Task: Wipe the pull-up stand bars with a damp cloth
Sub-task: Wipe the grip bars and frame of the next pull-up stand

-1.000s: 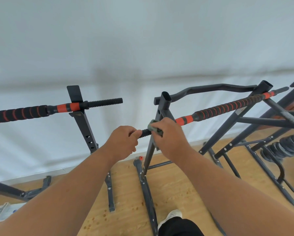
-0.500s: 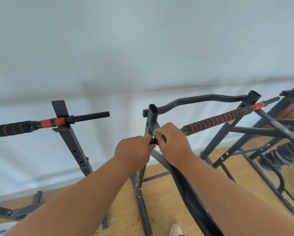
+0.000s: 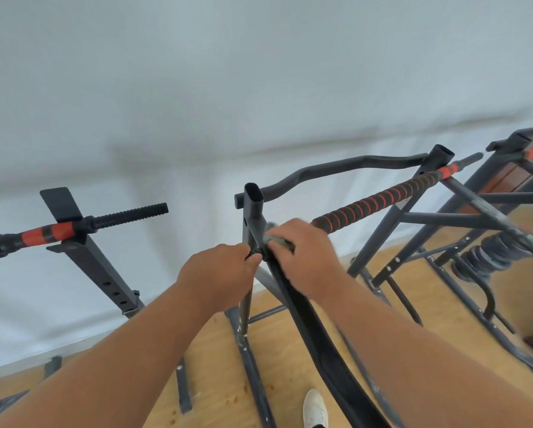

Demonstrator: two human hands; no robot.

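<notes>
The black pull-up stand (image 3: pixel 253 211) stands in front of me, with a bar wrapped in black and red foam (image 3: pixel 379 199) running up to the right. My right hand (image 3: pixel 302 251) grips a grey-green cloth (image 3: pixel 279 240) around that bar, just right of the upright. My left hand (image 3: pixel 225 270) grips the bar's black ribbed end (image 3: pixel 254 253) on the left side of the upright. A curved black top bar (image 3: pixel 336 168) runs behind.
A second stand upright (image 3: pixel 95 264) with a red and black bar (image 3: pixel 73 228) is at the left. More frames and stacked weight plates (image 3: pixel 494 254) crowd the right. A white wall is close behind, a wooden floor (image 3: pixel 219 381) and my white shoe (image 3: pixel 314 406) below.
My view has swung down and right, so the stands sit lower in the frame. My right hand slid the cloth a little right along the bar; my left hand closed in on the upright.
</notes>
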